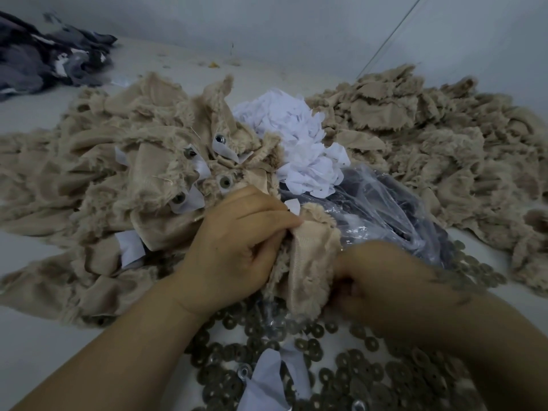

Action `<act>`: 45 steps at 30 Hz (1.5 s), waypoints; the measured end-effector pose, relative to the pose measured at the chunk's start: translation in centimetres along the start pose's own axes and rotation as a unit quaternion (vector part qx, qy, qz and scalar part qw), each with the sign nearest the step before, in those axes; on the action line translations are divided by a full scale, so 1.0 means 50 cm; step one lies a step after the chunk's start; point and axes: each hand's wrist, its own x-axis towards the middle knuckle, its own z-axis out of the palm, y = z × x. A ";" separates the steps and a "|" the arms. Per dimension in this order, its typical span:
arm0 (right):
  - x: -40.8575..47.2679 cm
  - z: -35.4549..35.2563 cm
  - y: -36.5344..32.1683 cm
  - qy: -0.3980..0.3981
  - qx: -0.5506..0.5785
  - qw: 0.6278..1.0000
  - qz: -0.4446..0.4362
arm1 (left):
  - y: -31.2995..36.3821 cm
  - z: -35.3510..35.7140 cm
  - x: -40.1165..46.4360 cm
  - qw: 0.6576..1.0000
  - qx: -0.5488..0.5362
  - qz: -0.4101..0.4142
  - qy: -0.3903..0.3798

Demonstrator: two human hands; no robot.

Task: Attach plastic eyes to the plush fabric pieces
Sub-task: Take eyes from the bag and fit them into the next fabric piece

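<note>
Right in the middle of the pale tabletop (35, 345), both hands are working one small beige plush fabric piece (311, 262), knit backing facing up with fuzzy pile around the edges. The left hand (237, 250) has its fingers curled and pinching the top left edge of that piece, knuckles up. The right hand (382, 280) is bunched against the piece's right edge, but it's blurry and the fingertips are tucked under, so I honestly can't tell if it's pinching anything or just pressed there. No brand, label or readable writing anywhere, the white tabs are blank as far as I can see. To the left is a big heap of beige plush pieces (98, 161) that already have round plastic eyes (225, 181) in them, each sitting on a little white fabric tab (189, 203). Behind the hands there's a wad of white fabric scraps (296, 137) resting on a crinkly clear plastic bag (385, 209) with something dark inside, and the bag runs right under the held piece. On the right, another pile of beige plush cutouts (430, 137). Nearest the camera, a spread of dull round washers with holes (341, 378) covers the table under the wrists, with one white tab (267, 381) lying on them. Far back left, a dark grey cloth bundle (44, 54).
</note>
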 end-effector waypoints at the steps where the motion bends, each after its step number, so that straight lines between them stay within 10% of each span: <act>1: 0.003 -0.009 0.006 0.044 0.014 0.999 0.016 | -0.001 0.001 0.000 1.000 -0.007 0.004 -0.006; 5: 0.009 -0.017 0.020 0.375 0.137 0.917 0.002 | 0.004 0.014 -0.002 0.998 -0.044 0.025 -0.036; 12: 0.035 0.052 -0.014 0.478 0.150 0.862 -0.080 | 0.005 0.017 -0.005 0.998 -0.044 0.013 -0.044; 29: 0.038 0.053 -0.010 0.422 0.223 0.870 -0.122 | 0.025 0.010 -0.004 0.990 -0.064 -0.127 0.012; 45: 0.048 0.070 -0.005 0.425 0.266 0.853 -0.148 | 0.018 0.021 -0.008 0.996 -0.032 -0.066 -0.058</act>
